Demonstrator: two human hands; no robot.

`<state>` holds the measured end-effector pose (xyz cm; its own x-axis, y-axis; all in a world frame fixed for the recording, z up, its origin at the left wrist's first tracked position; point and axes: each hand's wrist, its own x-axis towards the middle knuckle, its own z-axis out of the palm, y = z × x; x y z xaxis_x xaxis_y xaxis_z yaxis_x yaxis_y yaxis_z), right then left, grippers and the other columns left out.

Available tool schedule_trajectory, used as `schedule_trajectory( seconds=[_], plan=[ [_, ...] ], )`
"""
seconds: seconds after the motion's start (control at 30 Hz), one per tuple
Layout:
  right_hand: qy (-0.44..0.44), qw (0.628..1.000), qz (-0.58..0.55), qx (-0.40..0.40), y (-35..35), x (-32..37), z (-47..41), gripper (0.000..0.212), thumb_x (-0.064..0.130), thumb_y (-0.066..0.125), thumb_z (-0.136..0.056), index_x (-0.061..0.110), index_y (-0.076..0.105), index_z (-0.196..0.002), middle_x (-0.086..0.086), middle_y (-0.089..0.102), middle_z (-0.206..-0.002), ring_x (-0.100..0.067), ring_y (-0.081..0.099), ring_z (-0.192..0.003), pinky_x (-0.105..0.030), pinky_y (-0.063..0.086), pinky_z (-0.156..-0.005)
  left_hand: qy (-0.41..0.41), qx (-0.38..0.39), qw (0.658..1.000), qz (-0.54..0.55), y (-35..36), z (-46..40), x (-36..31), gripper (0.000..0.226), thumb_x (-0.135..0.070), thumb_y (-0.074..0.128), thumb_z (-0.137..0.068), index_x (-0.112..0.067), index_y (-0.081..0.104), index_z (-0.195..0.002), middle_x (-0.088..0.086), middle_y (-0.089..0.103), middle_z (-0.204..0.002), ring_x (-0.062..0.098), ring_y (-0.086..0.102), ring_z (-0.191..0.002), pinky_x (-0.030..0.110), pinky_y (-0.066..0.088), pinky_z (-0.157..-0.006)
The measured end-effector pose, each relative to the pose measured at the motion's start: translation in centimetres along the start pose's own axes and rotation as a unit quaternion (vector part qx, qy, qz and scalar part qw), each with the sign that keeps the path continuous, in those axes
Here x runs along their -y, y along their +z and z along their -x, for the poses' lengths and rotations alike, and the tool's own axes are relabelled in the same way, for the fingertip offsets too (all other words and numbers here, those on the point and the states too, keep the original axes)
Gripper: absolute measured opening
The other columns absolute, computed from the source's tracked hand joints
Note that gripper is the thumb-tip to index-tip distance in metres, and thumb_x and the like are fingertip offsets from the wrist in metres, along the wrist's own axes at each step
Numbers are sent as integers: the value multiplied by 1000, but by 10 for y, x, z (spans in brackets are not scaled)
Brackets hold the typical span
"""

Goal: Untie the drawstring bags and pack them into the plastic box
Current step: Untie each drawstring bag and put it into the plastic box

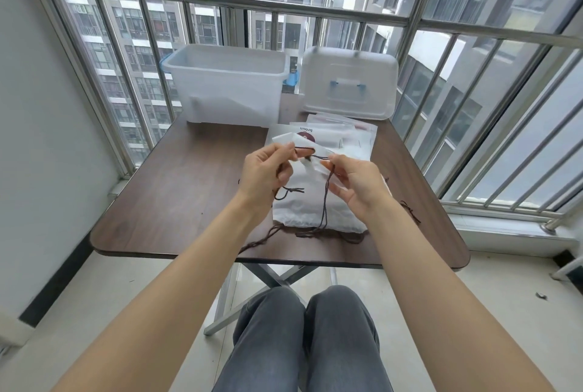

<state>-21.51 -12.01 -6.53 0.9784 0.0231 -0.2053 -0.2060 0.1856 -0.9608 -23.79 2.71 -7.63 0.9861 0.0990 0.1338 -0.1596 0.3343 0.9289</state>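
Note:
A white drawstring bag is lifted above the table between my hands. My left hand pinches its dark brown drawstring near the bag's top edge. My right hand pinches the same cord and the bag's edge a little to the right, and the cord's loose end hangs down. Below them a pile of white drawstring bags lies on the table with brown cords trailing off it. The open translucent plastic box stands at the table's back left.
The box's lid, with blue handle clips, leans at the back right. Flat clear packets lie behind the pile. The dark wooden folding table stands against a barred window; my knees are under its near edge.

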Motion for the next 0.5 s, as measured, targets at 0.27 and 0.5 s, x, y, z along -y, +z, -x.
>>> schedule_trajectory(
  seconds=[0.27,0.5],
  plan=[
    [39,993,-109,12,0,1,-6,12,2,52,-85,8,62,-82,-1,69,-80,-5,63,-70,-15,48,-48,2,46,999,17,8,0,-11,33,-6,50,-91,-10,64,-62,6,70,-108,4,27,-41,11,23,-35],
    [60,967,-246,13,-3,-1,-10,11,14,55,-91,15,58,-80,9,66,-59,-6,64,-68,-13,46,-47,-50,47,996,54,6,-6,-5,24,-17,49,-95,-7,65,-81,0,70,-78,2,24,-37,10,19,-33]
  ],
)
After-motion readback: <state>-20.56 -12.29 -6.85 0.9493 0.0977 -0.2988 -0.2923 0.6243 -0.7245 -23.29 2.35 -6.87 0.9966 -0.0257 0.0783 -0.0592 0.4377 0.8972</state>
